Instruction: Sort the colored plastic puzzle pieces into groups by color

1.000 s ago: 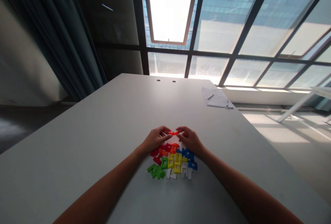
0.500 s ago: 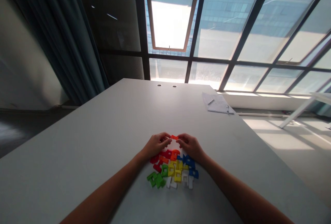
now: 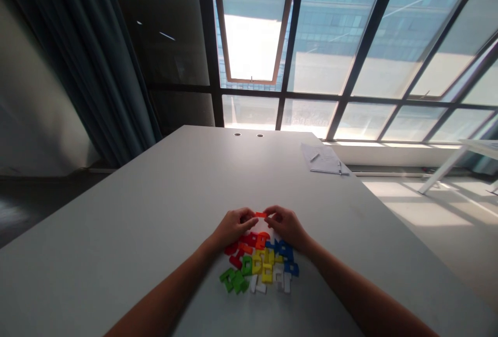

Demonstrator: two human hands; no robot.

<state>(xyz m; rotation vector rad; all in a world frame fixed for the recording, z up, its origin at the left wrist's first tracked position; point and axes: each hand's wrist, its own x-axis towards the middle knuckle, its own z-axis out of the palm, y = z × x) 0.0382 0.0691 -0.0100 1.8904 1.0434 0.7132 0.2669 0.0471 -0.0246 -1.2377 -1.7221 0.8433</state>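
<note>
My left hand (image 3: 234,226) and my right hand (image 3: 286,226) meet just beyond a pile of small plastic blocks (image 3: 260,264) on the grey table (image 3: 136,223). Both pinch a small orange block (image 3: 261,215) between their fingertips, held a little above the pile. The pile holds red, orange, yellow, green, blue and white pieces lying flat and partly interlocked. Red pieces lie under my left hand, blue ones under my right wrist.
A sheet of paper with a pen (image 3: 324,160) lies at the table's far right. Two round cable holes (image 3: 248,134) sit near the far edge. Large windows stand behind the table, and a dark curtain (image 3: 97,67) hangs at the left.
Both hands have closed in slightly on the orange block. The camera has tilted up, so hands and pile sit lower in view.
</note>
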